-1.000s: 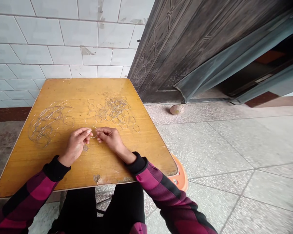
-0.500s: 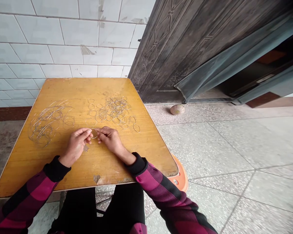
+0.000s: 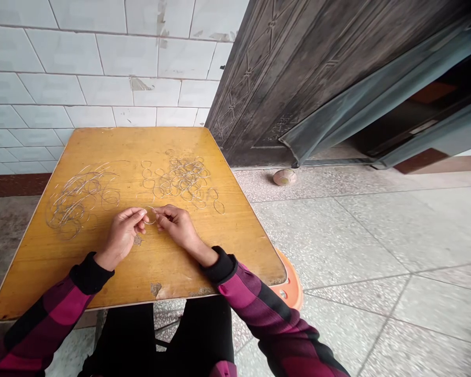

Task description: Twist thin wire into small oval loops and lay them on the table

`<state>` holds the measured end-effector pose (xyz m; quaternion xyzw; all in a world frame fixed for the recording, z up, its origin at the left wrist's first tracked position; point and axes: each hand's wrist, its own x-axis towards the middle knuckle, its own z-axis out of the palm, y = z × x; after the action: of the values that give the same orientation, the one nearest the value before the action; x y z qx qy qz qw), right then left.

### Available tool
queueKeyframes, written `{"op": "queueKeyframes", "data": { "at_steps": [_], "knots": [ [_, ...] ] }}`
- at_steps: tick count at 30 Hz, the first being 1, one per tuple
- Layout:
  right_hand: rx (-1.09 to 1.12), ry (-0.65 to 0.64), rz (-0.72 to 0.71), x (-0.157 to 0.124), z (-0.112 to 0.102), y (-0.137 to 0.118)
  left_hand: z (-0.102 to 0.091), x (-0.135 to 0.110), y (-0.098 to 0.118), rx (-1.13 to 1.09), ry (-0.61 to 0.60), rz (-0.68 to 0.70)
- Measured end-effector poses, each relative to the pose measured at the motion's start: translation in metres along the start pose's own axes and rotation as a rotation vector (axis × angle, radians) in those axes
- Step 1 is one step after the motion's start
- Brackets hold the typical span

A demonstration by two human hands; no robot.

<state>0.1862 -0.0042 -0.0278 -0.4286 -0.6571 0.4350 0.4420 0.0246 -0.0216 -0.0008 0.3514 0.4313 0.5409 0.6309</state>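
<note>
My left hand point(image 3: 122, 234) and my right hand point(image 3: 178, 225) meet over the middle of a worn wooden table point(image 3: 141, 272). Both pinch the ends of one thin piece of wire point(image 3: 150, 217), bent into a small loop between the fingertips. Behind my right hand lies a heap of small bent wire links point(image 3: 182, 179). To the left of my left hand lies a tangle of larger loose wire loops point(image 3: 76, 198).
A white tiled wall point(image 3: 102, 68) stands behind the table. A dark carved metal door point(image 3: 298, 78) hangs open on the right. An orange plastic stool point(image 3: 290, 288) shows under the table's right corner. A small ball point(image 3: 284, 177) lies on the stone floor.
Both hands stay almost in place, working the wire; the loop between the fingertips has changed shape slightly. The view has dipped a little.
</note>
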Motion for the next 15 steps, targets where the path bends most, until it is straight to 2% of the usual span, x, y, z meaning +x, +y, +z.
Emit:
{"op": "queueKeyframes", "data": {
  "at_steps": [15],
  "knots": [
    [0.004,-0.032,-0.030,0.0002,-0.0005,-0.0054,-0.0005,0.0005,-0.0014,-0.009,-0.006,-0.002]
  ]
}}
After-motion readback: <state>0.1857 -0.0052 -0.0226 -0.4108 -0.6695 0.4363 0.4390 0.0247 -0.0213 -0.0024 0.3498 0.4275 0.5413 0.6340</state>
